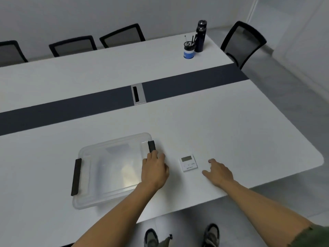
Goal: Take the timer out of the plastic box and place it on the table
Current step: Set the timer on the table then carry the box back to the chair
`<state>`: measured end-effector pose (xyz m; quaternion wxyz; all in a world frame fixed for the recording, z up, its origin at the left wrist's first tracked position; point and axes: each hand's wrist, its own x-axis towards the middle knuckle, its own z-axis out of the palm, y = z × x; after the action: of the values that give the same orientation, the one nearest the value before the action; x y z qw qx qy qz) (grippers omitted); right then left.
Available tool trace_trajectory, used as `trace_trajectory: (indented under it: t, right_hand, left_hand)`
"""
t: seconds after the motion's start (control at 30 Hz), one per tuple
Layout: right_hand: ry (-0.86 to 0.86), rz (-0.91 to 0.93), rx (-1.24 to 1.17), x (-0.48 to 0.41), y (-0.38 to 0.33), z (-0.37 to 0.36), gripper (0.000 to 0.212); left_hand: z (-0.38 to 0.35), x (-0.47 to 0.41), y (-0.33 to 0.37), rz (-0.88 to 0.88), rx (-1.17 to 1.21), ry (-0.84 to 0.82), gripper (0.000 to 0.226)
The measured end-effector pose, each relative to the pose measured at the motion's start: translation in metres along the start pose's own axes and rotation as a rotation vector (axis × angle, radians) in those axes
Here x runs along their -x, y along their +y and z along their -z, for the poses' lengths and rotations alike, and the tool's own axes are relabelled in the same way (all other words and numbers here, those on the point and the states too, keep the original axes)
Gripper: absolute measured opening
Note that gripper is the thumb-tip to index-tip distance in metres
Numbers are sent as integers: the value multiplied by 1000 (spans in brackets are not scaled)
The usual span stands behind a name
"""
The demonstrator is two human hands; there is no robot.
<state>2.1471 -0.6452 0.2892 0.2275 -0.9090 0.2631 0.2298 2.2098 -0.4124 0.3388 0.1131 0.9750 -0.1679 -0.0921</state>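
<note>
A clear plastic box [110, 168] with a lid on and black clip handles at both ends sits on the white table [222, 132]. My left hand [154, 170] rests on the box's right end, fingers by the right black clip. A small white timer [188, 162] with a grey display lies flat on the table just right of the box. My right hand [218, 172] hovers palm down to the right of the timer, fingers spread, holding nothing and not touching it.
A dark strip with a cable port [138, 93] runs across the table's middle. A pen cup [189, 50] and a dark bottle [200, 35] stand at the far right corner. Black chairs [243, 43] line the far side and right end. The table's near edge is close to my feet.
</note>
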Motion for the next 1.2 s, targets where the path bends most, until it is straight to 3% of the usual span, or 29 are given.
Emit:
trace_trajectory:
  t: [0.17, 0.4, 0.6, 0.8, 1.0, 1.2]
  right_hand:
    - [-57, 119, 60, -28, -20, -5, 68]
    - [-26, 99, 202, -53, -51, -39, 106]
    - [-13, 133, 265, -86, -37, -21, 85]
    - [6, 77, 288, -138, 1, 54, 69]
    - [80, 0, 159, -191, 39, 144, 81]
    - [100, 15, 148, -252, 58, 205, 87]
  left_hand:
    - [-19, 8, 15, 105, -17, 30, 30]
    - [-23, 12, 13, 91, 21, 128, 23]
    - [-14, -31, 16, 90, -11, 184, 18]
    - [-22, -118, 55, 36, 58, -33, 30]
    - [-47, -180, 106, -13, -3, -308, 37]
    - [-79, -227, 152, 34, 22, -407, 39]
